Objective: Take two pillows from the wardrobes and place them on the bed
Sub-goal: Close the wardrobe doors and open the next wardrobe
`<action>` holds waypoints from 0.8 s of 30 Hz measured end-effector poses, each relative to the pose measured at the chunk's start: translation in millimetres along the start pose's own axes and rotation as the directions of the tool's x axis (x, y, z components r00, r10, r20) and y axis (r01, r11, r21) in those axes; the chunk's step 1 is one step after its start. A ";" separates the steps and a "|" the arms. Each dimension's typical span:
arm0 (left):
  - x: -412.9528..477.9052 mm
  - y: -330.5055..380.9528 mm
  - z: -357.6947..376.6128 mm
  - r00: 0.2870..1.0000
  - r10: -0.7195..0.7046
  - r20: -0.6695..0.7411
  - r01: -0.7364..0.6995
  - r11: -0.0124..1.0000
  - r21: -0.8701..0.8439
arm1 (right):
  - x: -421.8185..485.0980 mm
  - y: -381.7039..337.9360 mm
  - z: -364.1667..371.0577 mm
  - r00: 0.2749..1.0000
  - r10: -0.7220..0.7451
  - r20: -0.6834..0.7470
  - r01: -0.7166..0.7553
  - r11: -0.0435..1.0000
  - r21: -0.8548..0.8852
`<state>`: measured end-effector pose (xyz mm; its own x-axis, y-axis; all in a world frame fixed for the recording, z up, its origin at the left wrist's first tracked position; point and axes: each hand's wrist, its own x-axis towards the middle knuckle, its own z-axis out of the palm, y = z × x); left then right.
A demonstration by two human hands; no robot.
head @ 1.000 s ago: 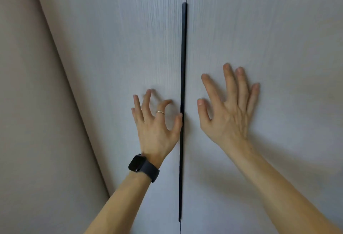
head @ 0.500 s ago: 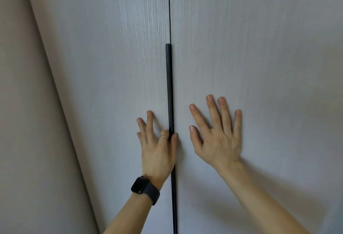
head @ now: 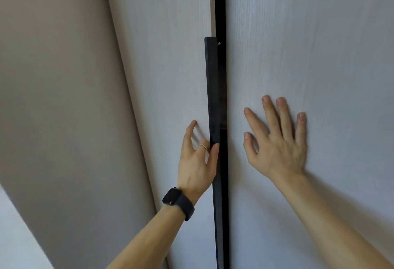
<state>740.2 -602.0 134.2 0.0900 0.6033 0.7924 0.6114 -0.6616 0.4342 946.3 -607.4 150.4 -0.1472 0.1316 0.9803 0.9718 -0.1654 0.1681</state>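
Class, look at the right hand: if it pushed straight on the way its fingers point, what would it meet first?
Nothing new: the right hand already lies spread on the right wardrobe door. Going on, it would probably just slide up that bare panel.

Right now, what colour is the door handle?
Black; the handle runs as a long strip down the left door's edge, shown in the head view.

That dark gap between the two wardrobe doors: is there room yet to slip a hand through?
Barely. The gap is a narrow dark strip between the black handle on the left door and the edge of the right door. Fingers might fit; a whole hand looks doubtful. The left hand crowds the handle lower down; the right hand lies flat on its door.
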 end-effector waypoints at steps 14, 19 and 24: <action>-67.9 -26.7 -140.0 0.986 -0.168 0.010 0.168 0.979 -0.115 | -87.5 -178.1 -89.8 0.835 -0.178 0.521 -0.524 0.038 0.851; -81.3 -39.3 -182.4 0.972 -0.234 -0.018 0.233 0.971 -0.045 | -88.4 -225.2 -93.2 0.835 -0.255 0.487 -0.472 0.120 0.873; -90.2 -50.4 -220.0 0.960 -0.224 -0.167 0.242 0.966 0.090 | -88.6 -270.9 -89.4 0.853 -0.268 0.447 -0.436 0.103 0.894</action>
<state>528.3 -721.0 135.0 -0.1823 0.6532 0.7349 0.6829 -0.4536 0.5726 679.7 -661.6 27.3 -0.3040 0.5935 0.7452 0.3291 0.7995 -0.5025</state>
